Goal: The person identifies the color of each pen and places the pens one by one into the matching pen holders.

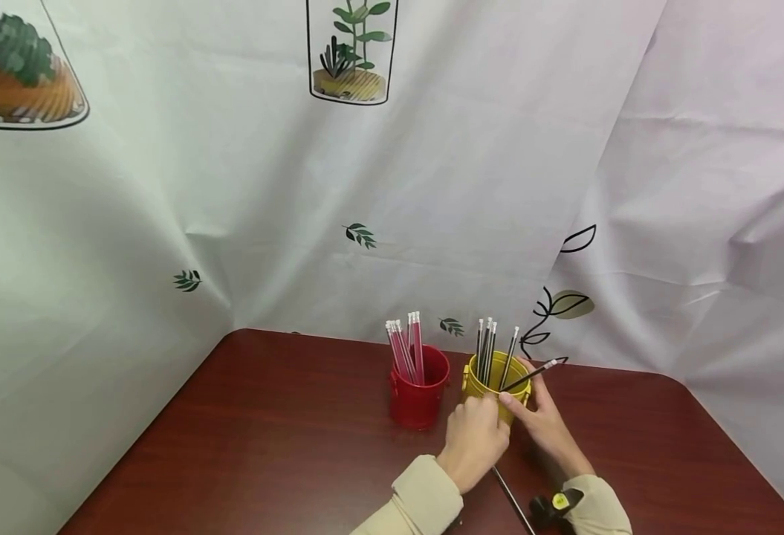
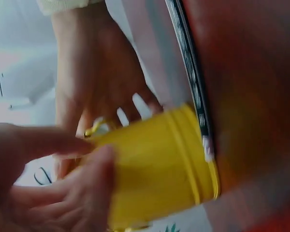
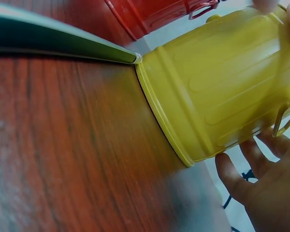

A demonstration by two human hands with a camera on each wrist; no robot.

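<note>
A small yellow bucket stands upright with several black, white-ended pencils in it. One black pencil slants low over its rim to the right. My right hand holds the bucket's right side, thumb at the front rim; in the right wrist view its fingers spread along the wall. At the front rim is my left hand, fingers bent; I cannot tell whether it pinches the slanted pencil's low end. Another black pencil lies on the table, its white end near the bucket's base.
Left of the yellow bucket stands a red bucket with several pink, white-ended pencils. Both are on a dark red-brown table. A white curtain with plant prints hangs behind. A dark strap device sits at the right wrist.
</note>
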